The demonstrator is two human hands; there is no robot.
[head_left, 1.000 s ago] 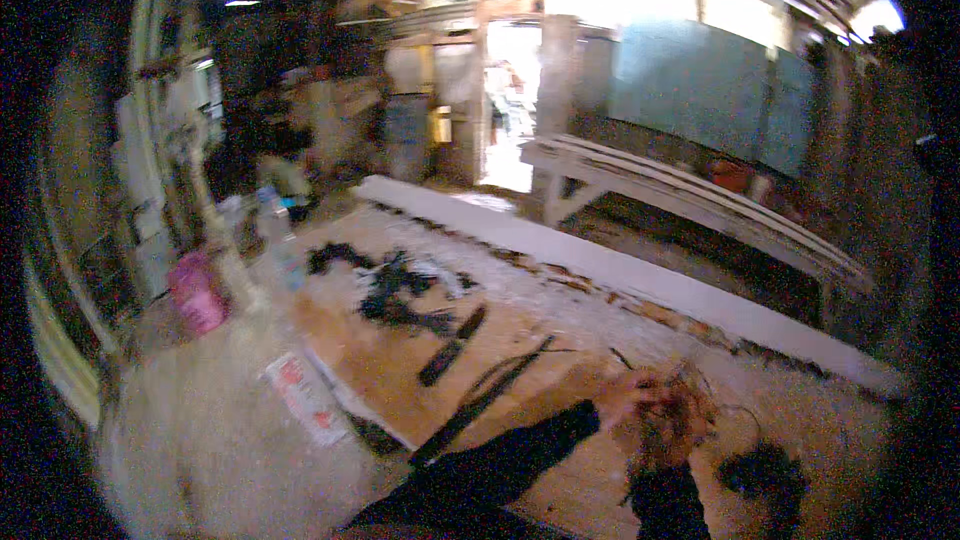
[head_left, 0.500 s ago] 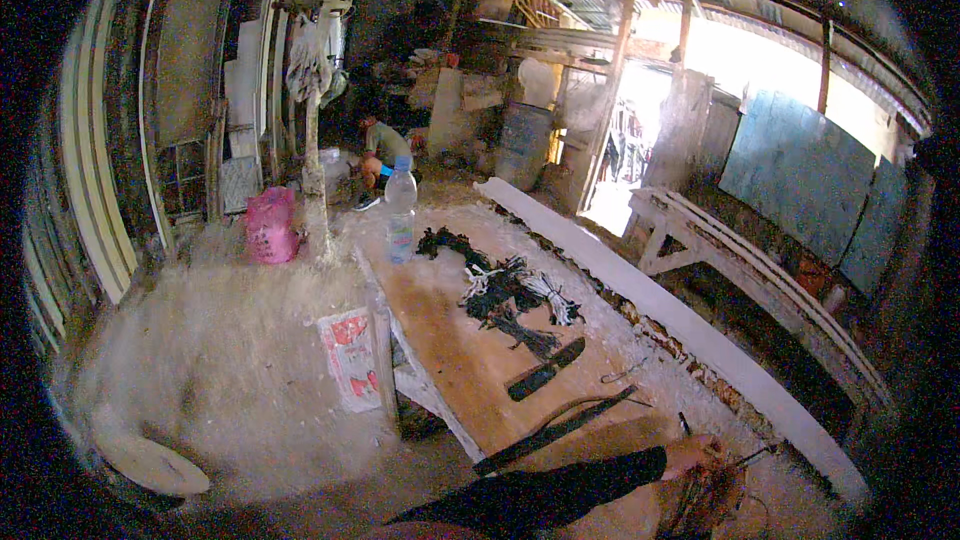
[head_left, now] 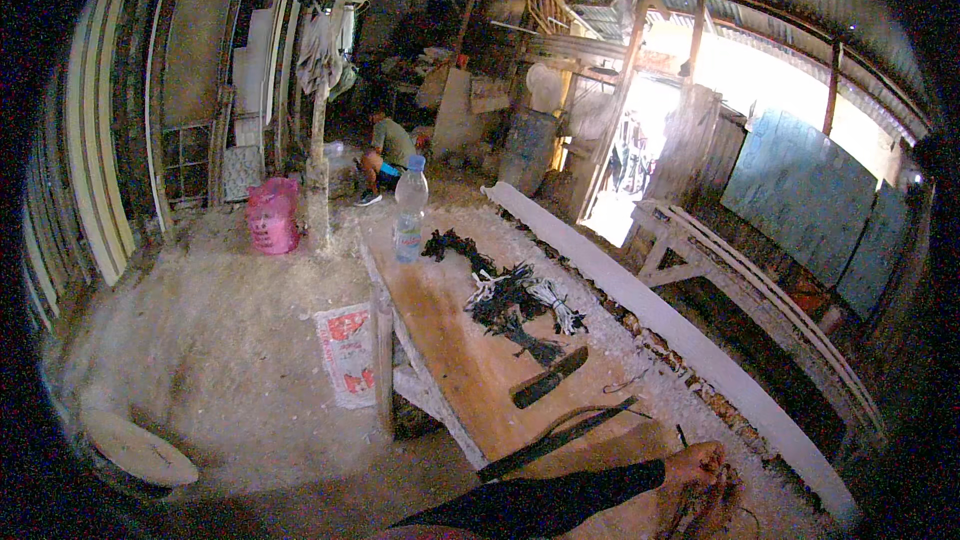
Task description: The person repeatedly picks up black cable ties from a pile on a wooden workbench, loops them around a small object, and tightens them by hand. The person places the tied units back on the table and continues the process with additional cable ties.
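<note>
My left hand, in a dark sleeve, is closed at the near right of the wooden table. A short dark tip sticks up beside its fingers; what they grip I cannot make out. Next to it, a dim, blurred shape that seems to be my right hand sits among thin dark strands, its fingers unclear. Long dark strips lie on the table just beyond my left forearm. Farther off are a flat dark slab and several tied bundles of black and whitish cords.
A clear plastic bottle with a blue cap stands at the table's far end. Along the right runs a long pale board, then a wooden bench. A pink bag sits by a post. Another person crouches behind.
My left hand stays at about the same place, its fingers turned slightly. A thin dark rod that jutted rightward beside it no longer shows. The view has shifted slightly.
</note>
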